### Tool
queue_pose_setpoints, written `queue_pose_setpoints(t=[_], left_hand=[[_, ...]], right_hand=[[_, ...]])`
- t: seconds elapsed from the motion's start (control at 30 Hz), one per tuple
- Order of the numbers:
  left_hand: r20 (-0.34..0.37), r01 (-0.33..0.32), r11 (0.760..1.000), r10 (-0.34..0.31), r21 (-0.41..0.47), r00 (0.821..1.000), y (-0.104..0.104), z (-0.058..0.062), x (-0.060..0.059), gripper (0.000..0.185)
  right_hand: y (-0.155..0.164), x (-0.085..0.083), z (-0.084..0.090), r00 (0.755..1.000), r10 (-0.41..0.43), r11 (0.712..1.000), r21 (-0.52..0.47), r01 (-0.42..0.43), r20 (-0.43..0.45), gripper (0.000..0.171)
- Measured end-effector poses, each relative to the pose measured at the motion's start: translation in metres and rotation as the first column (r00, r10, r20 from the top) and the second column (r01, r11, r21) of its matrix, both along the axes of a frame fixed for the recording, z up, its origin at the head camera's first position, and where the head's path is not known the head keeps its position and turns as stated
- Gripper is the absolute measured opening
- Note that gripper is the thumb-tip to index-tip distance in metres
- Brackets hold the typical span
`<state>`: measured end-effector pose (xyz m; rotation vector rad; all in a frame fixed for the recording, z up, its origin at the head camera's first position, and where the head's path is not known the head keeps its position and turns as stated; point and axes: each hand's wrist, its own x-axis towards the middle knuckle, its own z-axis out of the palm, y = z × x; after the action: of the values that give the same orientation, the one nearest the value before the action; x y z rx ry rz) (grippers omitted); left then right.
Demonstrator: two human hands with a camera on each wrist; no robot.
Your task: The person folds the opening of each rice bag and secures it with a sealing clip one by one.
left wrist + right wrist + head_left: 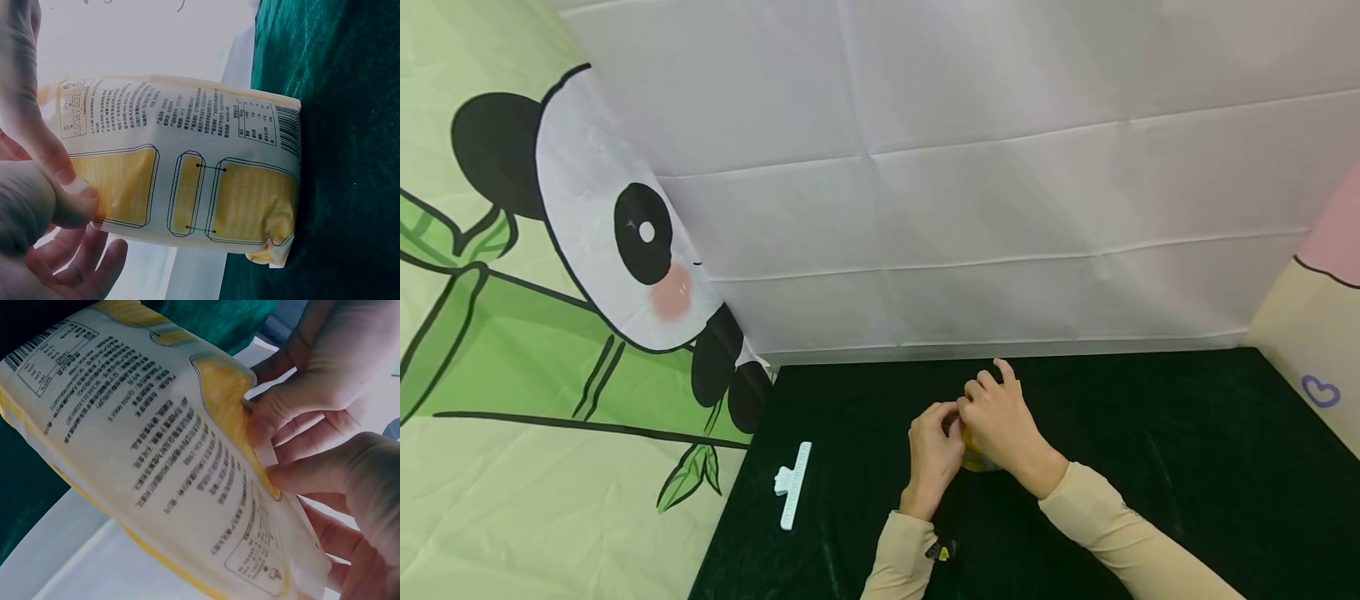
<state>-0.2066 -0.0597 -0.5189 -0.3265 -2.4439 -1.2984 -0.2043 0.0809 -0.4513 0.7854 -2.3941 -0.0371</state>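
Note:
A cream-and-yellow food packet [206, 137], printed with small text, a table and a barcode, stands upright on the dark green cloth, mostly hidden by the hands in the head view. My left hand [934, 452] pinches its top edge between thumb and fingers. Close beside it, my right hand [1003, 425] pinches the same edge, one finger pointing up. In the right wrist view, the thumbs of the left hand [312, 381] and right hand [362, 494] press the packet near its rim. Whether the top is torn cannot be seen.
To the left on the dark green cloth [1150, 467] lies a long white clip [793, 486] with a scalloped tab. Behind the table hangs a white sheet [985, 208]. A panda-printed green sheet [512, 492] hangs at the left. A small dark object [942, 550] sits at the left cuff.

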Motion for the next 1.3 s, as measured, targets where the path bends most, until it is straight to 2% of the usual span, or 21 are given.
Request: queue_pose_setpoints(t=[0.3, 0.5, 0.83, 1.13, 1.3], left_hand=[[0.052, -0.026, 0.999, 0.025, 0.026, 0.998, -0.002, -0.004, 0.000, 0.011], [0.059, -0.060, 0.997, 0.057, 0.051, 0.997, -0.003, -0.006, 0.001, 0.009], [0.053, -0.081, 0.996, 0.079, 0.035, 0.995, -0.006, -0.006, -0.002, 0.008], [0.056, -0.094, 0.995, 0.095, -0.019, 0.994, -0.009, -0.004, -0.005, 0.007], [0.051, -0.107, 0.994, 0.108, -0.026, 0.993, -0.009, -0.004, -0.007, 0.007]], right_hand=[[-0.001, 0.001, -0.003, 1.000, 0.002, 1.000, -0.015, -0.002, -0.004, 0.017], [-0.002, 0.000, -0.006, 1.000, -0.011, 1.000, -0.001, 0.011, -0.015, 0.016], [-0.006, -0.005, -0.011, 0.999, -0.013, 1.000, 0.007, 0.013, -0.036, 0.014], [-0.012, -0.005, -0.007, 0.998, -0.060, 0.991, 0.119, 0.055, 0.038, 0.020], [-0.014, -0.006, -0.008, 0.997, -0.062, 0.985, 0.163, 0.053, 0.049, 0.023]])
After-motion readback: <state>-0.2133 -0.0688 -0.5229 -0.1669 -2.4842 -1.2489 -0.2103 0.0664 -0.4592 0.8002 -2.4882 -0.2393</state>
